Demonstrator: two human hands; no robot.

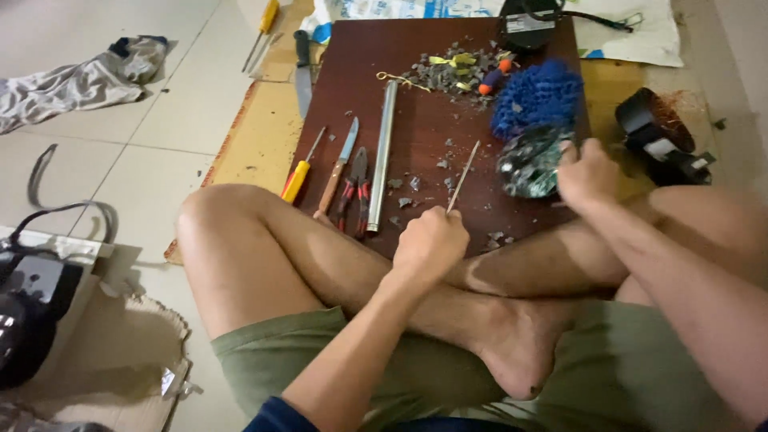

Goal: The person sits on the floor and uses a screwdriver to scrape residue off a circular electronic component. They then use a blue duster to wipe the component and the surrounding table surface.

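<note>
While the person sits cross-legged on the floor, left hand is fisted around a thin metal rod that angles up over the dark brown board. Right hand is closed on the edge of a greenish, mottled round part lying at the board's right side. Blue fuzzy cloth sits just behind that part. Left of the rod: silver tube, red-handled pliers, knife, yellow-handled screwdriver. Grey debris pile at the far edge. Black copper-wound part off the board, right.
</note>
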